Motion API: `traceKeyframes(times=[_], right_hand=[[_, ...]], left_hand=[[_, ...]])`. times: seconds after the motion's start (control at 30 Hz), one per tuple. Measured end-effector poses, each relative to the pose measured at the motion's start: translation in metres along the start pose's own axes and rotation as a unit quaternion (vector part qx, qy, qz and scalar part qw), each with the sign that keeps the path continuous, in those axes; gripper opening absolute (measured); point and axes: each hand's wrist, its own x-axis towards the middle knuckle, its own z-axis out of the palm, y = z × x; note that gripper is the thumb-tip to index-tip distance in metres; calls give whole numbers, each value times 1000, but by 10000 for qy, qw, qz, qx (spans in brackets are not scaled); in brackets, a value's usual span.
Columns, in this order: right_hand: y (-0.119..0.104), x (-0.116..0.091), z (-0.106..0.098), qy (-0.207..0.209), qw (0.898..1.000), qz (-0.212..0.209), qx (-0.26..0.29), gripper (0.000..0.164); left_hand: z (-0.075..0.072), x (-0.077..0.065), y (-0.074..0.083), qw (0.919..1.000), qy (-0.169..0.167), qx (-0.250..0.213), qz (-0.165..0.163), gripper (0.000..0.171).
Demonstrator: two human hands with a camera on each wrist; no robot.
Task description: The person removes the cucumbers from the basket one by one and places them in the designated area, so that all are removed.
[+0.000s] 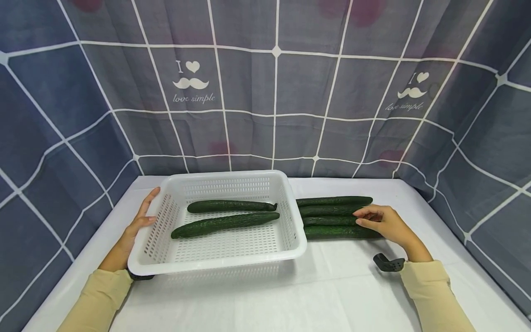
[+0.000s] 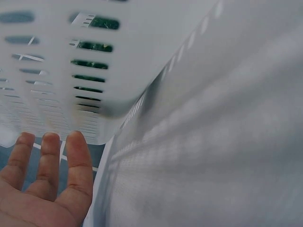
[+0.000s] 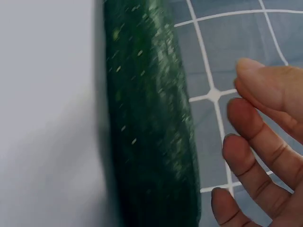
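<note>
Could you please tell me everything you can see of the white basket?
The white basket is oblong and round-cornered, apparently plastic, with a broad smooth rim and rows of slots through its walls and floor. It is open side up over the white tablecloth; whether its base sits fully flat is unclear. Two cucumbers lie inside, roughly lengthwise. The left hand is at its left end, fingertips at the rim.

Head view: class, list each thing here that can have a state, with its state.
Basket: uncovered, partly filled
Two cucumbers: whole, lying inside
Four other cucumbers: lying side by side, outside
Left hand: fingers extended, at basket's left side
Right hand: fingers loosely bent, holding nothing
Curtain: hanging, creased
</note>
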Motion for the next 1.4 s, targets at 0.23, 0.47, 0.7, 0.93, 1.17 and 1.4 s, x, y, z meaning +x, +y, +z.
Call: traceKeyframes(times=[0.23,0.47,0.7,0.93,1.17,1.4], right_hand=[[-12,2,-2,86,9998,-83,188,23],[-28,4,-1,-234,9983,-349,395,24],[-49,7,1,-685,9932,-435,834,28],[-71,12,3,-831,9896,-902,753,22],[-89,21,7,-959,9826,-1433,686,23],[-105,31,9,-1173,9787,-1599,530,23]], left_hand=[[0,0,0,9999,-69,-80,128,78],[-1,0,0,9995,-171,-214,185,79],[-2,-4,1,9997,-122,-119,157,77],[-1,0,-1,9993,-167,-178,267,78],[1,0,0,9997,-78,-134,212,79],[1,1,-1,9993,-100,-208,288,77]])
